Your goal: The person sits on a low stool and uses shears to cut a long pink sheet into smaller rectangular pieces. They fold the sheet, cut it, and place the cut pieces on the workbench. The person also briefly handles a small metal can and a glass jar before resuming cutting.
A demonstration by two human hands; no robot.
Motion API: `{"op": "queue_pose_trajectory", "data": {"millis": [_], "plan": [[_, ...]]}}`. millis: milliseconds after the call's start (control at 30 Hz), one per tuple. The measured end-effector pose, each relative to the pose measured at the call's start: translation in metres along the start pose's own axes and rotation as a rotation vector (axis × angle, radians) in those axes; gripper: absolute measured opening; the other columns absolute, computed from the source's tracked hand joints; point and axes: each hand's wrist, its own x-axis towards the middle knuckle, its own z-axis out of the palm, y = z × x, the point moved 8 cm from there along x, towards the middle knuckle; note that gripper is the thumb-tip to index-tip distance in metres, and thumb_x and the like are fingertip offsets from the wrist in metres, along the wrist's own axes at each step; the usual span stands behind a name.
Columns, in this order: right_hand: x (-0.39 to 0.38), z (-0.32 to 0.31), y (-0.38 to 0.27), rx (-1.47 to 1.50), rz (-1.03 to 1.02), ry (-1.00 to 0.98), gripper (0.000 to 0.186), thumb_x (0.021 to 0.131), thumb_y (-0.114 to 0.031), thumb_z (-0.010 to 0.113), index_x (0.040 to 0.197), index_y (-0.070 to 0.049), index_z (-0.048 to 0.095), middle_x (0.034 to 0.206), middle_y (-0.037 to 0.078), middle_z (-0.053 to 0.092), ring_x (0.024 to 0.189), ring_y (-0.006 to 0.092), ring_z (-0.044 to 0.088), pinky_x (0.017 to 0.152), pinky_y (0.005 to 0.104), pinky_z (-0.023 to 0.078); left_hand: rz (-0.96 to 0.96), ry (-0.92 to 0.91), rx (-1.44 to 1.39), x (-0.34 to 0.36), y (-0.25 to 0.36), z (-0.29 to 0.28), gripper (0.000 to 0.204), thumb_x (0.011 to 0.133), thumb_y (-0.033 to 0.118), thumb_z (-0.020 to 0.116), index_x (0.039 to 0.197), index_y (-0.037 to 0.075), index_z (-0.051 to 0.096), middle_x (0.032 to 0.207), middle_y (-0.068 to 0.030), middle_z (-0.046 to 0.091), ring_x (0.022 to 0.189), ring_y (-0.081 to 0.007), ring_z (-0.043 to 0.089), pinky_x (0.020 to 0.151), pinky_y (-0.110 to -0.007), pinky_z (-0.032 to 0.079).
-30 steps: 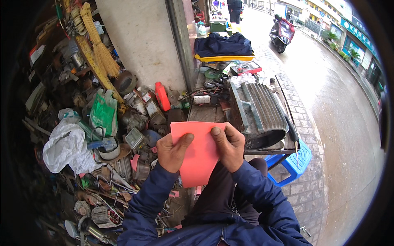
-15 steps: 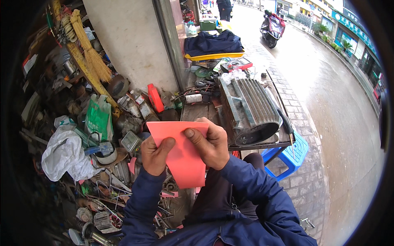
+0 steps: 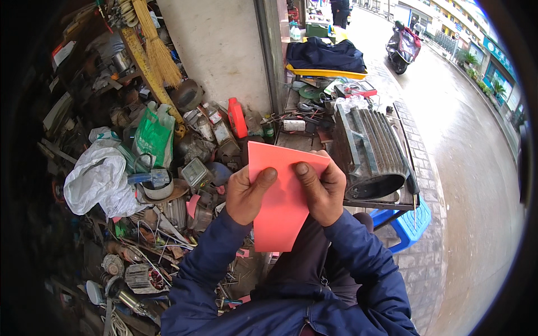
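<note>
A pink sheet (image 3: 280, 218) hangs upright in front of me above my lap, its top edge sloping down to the right. My left hand (image 3: 248, 199) grips its left side, thumb lying on the near face and fingers mostly hidden behind. My right hand (image 3: 324, 190) pinches the right side, thumb pressed on the sheet near the top and fingertips showing past the edge. A ribbed metal motor housing (image 3: 372, 151) lies on the bench just beyond my right hand.
Dense scrap fills my left, with a green bag (image 3: 151, 140), white sack (image 3: 98, 185), red bottle (image 3: 237, 120) and straw broom (image 3: 162, 56). A blue stool (image 3: 408, 224) stands below the bench (image 3: 294, 140). A scooter (image 3: 402, 50) and a standing person (image 3: 341, 11) are by the street.
The view has shifted, and my hands and the sheet appear higher and further right than half a second ago. My right thumb has moved toward the sheet's right side. Both hands still grip it.
</note>
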Motion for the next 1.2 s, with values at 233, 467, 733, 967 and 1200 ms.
{"op": "queue_pose_trajectory", "data": {"millis": [233, 467, 733, 967, 1200], "plan": [[-0.001, -0.002, 0.004, -0.035, 0.012, 0.017, 0.019, 0.105, -0.019, 0.064, 0.102, 0.0, 0.063, 0.086, -0.001, 0.061, 0.075, 0.0033, 0.051, 0.065, 0.0212, 0.043, -0.009, 0.004, 0.007, 0.001, -0.001, 0.0, 0.03, 0.103, 0.031, 0.067, 0.108, 0.003, 0.074, 0.091, 0.0006, 0.073, 0.081, -0.0048, 0.063, 0.073, -0.023, 0.05], [-0.001, -0.004, 0.005, -0.061, -0.008, 0.022, 0.019, 0.105, -0.018, 0.064, 0.103, 0.0, 0.063, 0.085, -0.002, 0.059, 0.075, 0.0035, 0.051, 0.065, 0.0211, 0.043, -0.035, 0.021, 0.014, 0.001, -0.006, -0.002, 0.029, 0.103, 0.03, 0.067, 0.106, 0.002, 0.075, 0.089, 0.0009, 0.073, 0.079, -0.0046, 0.062, 0.071, -0.023, 0.05], [-0.002, -0.007, 0.007, -0.011, 0.044, 0.034, 0.02, 0.105, -0.019, 0.064, 0.105, 0.001, 0.064, 0.086, -0.002, 0.062, 0.075, 0.0029, 0.054, 0.065, 0.0209, 0.045, 0.029, 0.035, 0.129, 0.002, 0.0, 0.002, 0.032, 0.102, 0.033, 0.069, 0.106, 0.001, 0.074, 0.087, 0.0024, 0.071, 0.078, -0.0043, 0.06, 0.07, -0.024, 0.049], [-0.001, -0.006, 0.009, 0.049, 0.069, 0.025, 0.02, 0.105, -0.018, 0.064, 0.108, 0.001, 0.064, 0.09, -0.001, 0.063, 0.079, 0.0034, 0.056, 0.068, 0.0208, 0.047, 0.042, 0.07, 0.197, 0.001, 0.003, 0.001, 0.033, 0.102, 0.03, 0.069, 0.114, 0.0, 0.073, 0.092, 0.0009, 0.072, 0.081, -0.0047, 0.06, 0.072, -0.024, 0.05], [-0.005, -0.006, 0.015, 0.069, 0.101, 0.044, 0.019, 0.105, -0.018, 0.063, 0.106, 0.001, 0.065, 0.088, 0.0, 0.066, 0.079, 0.0032, 0.055, 0.067, 0.0213, 0.048, 0.067, 0.127, 0.215, -0.002, -0.001, -0.002, 0.033, 0.101, 0.032, 0.07, 0.112, 0.0, 0.074, 0.092, 0.0023, 0.071, 0.083, -0.0057, 0.06, 0.076, -0.025, 0.049]]}}
